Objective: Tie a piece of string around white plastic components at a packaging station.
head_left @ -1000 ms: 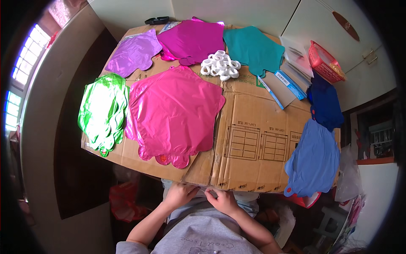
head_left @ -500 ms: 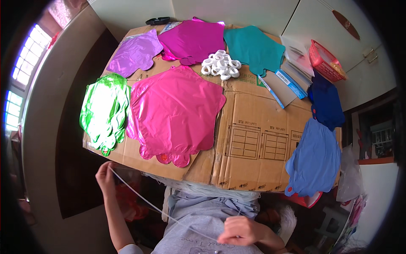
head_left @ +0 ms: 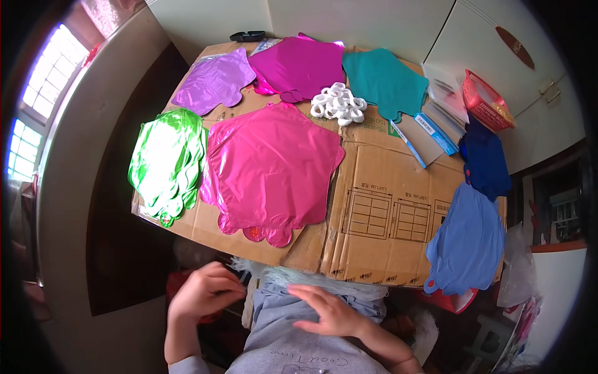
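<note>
Head cam feed on my end: wide fisheye, worn up top, looking down.

So I'm peering from above the grey shirt point(head_left: 299, 341) at the bottom edge, facing forward and tilted well down, with the cardboard point(head_left: 380, 163) across the middle of the frame. The shirt, the left hand point(head_left: 208, 292) and the right hand point(head_left: 330, 313) sit closest to the lens, lower centre; the pale cabinets point(head_left: 355, 22) along the top and the window point(head_left: 55, 71) at upper left are farther off. Corners go black and straight edges bend near the rim. It's upright, not mirrored: frame left is the wearer's left.
</note>
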